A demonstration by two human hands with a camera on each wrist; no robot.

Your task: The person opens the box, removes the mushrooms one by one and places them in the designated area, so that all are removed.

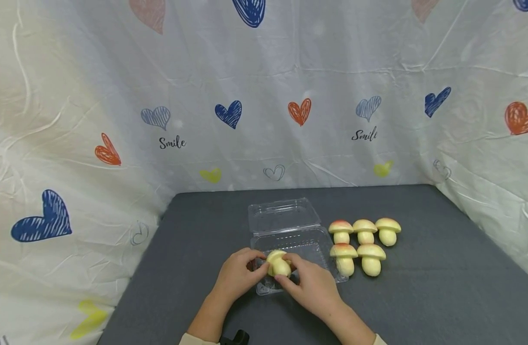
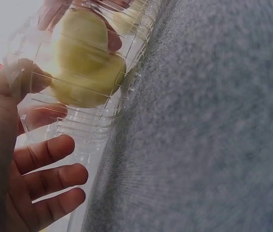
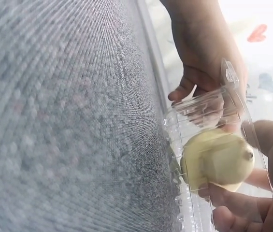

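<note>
A pale yellow mushroom, seemingly a toy (image 1: 278, 264), is held over the near left part of a clear plastic clamshell box (image 1: 304, 243). My left hand (image 1: 240, 272) holds it from the left with thumb and index finger, while the other fingers are spread in the left wrist view. From the right, the thumb and fingers of my right hand (image 1: 313, 287) grip the same mushroom. Through the clear wall, the right wrist view shows the mushroom (image 3: 218, 162) inside the box with its stem end toward me. The box's lid (image 1: 283, 215) lies folded back, away from me.
Several more mushrooms (image 1: 370, 258) lie in two rows right of the box, some with reddish caps. A dark grey cloth (image 1: 203, 225) covers the table. Behind and beside it hangs a white curtain (image 1: 264, 143) printed with hearts.
</note>
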